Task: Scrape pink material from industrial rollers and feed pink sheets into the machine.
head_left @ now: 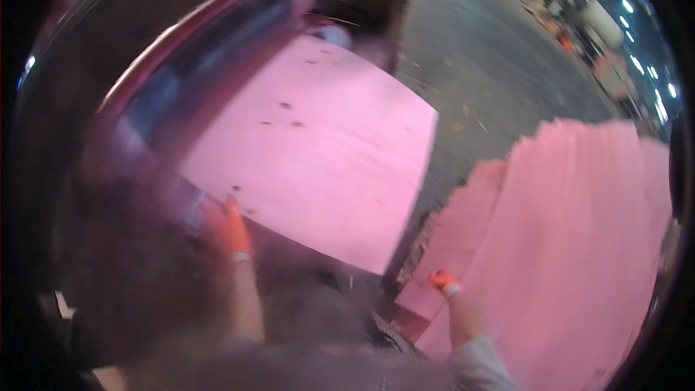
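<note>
Left hand: orange-gloved left hand (230, 232) at the near edge of the pink sheet (326, 152), fingers pointing away from the person; motion blur.
Left grip: fingers look fairly straight; cannot tell how far open, or whether it has hold of the edge or only touches it.
Right hand: orange-gloved right hand (441, 281) at the left part of the stack of pink sheets (572, 239), fingers look bent.
Right grip: partly curled; too small and blurred to tell if anything is pinched.
Pink sheet: ahead of the person, left of the stack, lying broad and flat-looking, left edge alongside the roller machine (206, 61); a few dark spots (286, 106) on it, mostly toward the left.
Stack: right side, many layers, ragged far edge, some sheets offset to the left.
Roller machine: upper left, long dark roller with pinkish frame, set diagonally, blurred.
Right arm: grey sleeve (483, 366), forearm reaching in from the lower edge.
Floor: grey floor (492, 65) beyond the sheet, scattered bits on it.
Background: bright lights (637, 65) upper right, clutter beneath, details unclear.
</note>
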The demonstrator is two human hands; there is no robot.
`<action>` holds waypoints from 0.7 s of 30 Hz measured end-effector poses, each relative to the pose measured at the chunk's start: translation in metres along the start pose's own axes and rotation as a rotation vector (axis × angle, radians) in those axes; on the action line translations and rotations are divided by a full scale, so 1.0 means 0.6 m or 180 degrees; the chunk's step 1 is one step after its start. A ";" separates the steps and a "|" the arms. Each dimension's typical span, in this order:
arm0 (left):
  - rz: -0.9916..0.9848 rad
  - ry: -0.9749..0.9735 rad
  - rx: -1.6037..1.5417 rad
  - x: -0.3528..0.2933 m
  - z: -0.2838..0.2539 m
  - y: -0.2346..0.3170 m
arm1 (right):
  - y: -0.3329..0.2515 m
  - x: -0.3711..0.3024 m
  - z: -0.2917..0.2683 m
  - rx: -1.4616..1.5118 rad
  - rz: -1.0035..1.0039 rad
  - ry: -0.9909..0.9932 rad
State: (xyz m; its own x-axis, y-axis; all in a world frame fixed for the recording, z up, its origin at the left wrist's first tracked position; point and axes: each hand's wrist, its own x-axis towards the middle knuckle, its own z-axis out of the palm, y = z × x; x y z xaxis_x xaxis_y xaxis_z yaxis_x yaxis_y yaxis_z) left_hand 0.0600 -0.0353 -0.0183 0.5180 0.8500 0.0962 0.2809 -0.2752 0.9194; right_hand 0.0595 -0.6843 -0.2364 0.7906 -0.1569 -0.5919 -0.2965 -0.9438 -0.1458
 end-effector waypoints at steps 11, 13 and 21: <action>-0.1083 -0.0959 -0.3053 0.099 -0.033 -0.313 | -0.448 -0.086 -0.072 0.0538 -0.1441 -0.1307; 0.0711 -0.1522 -0.0611 0.091 0.029 -0.225 | -0.444 -0.076 -0.064 0.0851 -0.1097 -0.1304; -0.2009 -0.1837 -0.2417 -0.008 0.073 -0.047 | -0.550 -0.109 -0.050 0.1729 -0.1481 -0.0944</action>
State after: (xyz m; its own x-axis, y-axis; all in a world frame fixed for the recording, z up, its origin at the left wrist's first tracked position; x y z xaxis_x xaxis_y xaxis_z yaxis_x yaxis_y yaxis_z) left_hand 0.0851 -0.0515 -0.0615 0.8068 0.3530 -0.4737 0.1637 0.6369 0.7533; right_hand 0.1219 -0.3716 -0.1259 0.7444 0.3775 -0.5508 -0.2507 -0.6064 -0.7546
